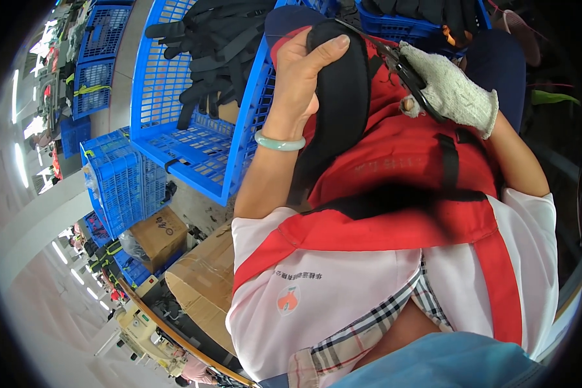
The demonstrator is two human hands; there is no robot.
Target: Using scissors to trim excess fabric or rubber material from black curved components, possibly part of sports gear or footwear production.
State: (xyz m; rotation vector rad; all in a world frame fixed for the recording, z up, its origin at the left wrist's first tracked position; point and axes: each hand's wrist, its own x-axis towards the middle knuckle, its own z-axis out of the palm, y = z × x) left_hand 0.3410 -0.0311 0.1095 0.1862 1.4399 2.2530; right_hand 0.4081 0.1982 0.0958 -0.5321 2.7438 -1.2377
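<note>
My bare left hand (296, 74), with a pale green bangle (279, 141) at the wrist, grips a black padded strap (344, 87). The thumb presses on the strap's face, and its length hangs down over my red apron (401, 145). In a white knit glove, my right hand (456, 84) is closed around the black handles of a pair of scissors (415, 87). Their blades point up and left toward the strap's far edge. Whether the tips touch the strap I cannot tell. Dark thread bits lie on the apron beside the blades.
Close on my left stands a blue plastic crate (197, 165) with many black straps (223, 55). Another blue basket (394, 24) of black pieces is beyond my knees. Stacked blue crates (126, 184) and cardboard boxes (204, 278) are farther left, near a sewing machine (139, 330).
</note>
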